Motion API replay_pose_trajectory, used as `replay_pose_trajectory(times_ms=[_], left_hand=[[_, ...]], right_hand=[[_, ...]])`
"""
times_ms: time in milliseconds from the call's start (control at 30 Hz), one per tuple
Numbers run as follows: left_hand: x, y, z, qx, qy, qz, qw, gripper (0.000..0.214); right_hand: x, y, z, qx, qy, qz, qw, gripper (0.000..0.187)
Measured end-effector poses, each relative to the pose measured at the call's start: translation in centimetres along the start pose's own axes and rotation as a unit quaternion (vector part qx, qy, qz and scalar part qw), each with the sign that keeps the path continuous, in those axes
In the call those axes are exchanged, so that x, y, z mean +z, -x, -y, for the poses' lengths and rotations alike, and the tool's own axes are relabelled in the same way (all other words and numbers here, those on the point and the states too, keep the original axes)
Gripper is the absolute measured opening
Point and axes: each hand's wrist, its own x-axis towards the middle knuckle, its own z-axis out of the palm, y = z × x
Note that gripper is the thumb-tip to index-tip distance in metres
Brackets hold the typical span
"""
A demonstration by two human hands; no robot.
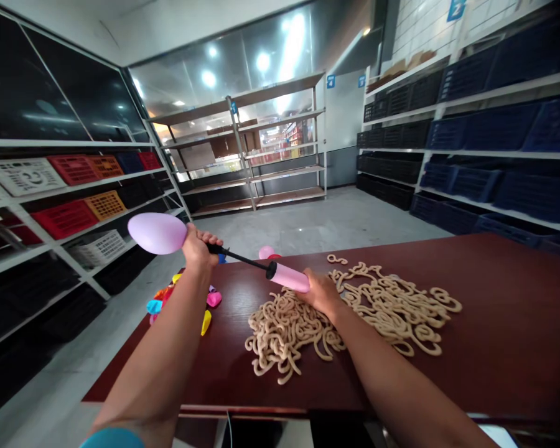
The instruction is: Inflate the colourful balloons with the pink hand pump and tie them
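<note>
A pink balloon pump (290, 277) spans the space between my hands, its black rod drawn out of the barrel. My left hand (198, 244) is wrapped round the black end of the pump. A partly inflated light pink balloon (157, 233) sticks out to the left of that hand; its neck is hidden by the fingers. My right hand (321, 292) grips the far end of the pink barrel, above a heap of beige curled strips (284, 333). Uninflated coloured balloons (206, 322) lie on the table's left side, near my left forearm.
A dark red-brown table (508, 298) is in front of me. More beige curled strips (401, 305) spread right of the heap. Shelves with red crates (65, 218) stand left, a metal rack (242, 155) behind, and dark blue crates (476, 183) fill the right shelves.
</note>
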Motion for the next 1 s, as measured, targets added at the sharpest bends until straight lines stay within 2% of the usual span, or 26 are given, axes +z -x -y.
replay_pose_trajectory(times_ms=[267,333,400,500,700,800,900,1000], left_hand=[[0.2,4.0,7.9,-0.075,0.017,-0.022,0.997,0.049],[0.4,4.6,9.3,-0.073,0.014,-0.023,0.997,0.050],[0.6,4.7,9.8,-0.077,0.011,-0.027,0.997,0.050],[1.1,4.1,8.5,-0.081,0.002,-0.022,0.996,0.049],[2.5,1.2,1.4,-0.015,-0.019,-0.004,1.000,0.045],[2.5,-0.1,-0.8,0.014,-0.018,0.002,1.000,0.044],[2.0,-0.5,-0.6,0.021,-0.009,0.003,1.000,0.045],[1.4,0.2,1.6,-0.008,-0.003,0.001,1.000,0.047]], right_hand=[[0.8,0.2,0.2,-0.021,0.037,0.018,0.999,0.040],[0.8,0.2,0.3,-0.021,0.038,0.021,0.999,0.040],[0.7,0.3,0.4,-0.020,0.036,0.023,0.999,0.041],[0.3,0.2,0.6,-0.019,0.027,0.014,0.999,0.041],[-0.9,-0.2,0.5,0.006,0.008,-0.017,1.000,0.039],[-0.8,-0.4,0.3,0.009,0.011,-0.028,0.999,0.037],[-0.3,-0.4,0.2,-0.005,0.015,-0.028,0.999,0.036],[-0.1,-0.2,0.1,-0.013,0.022,-0.016,1.000,0.035]])
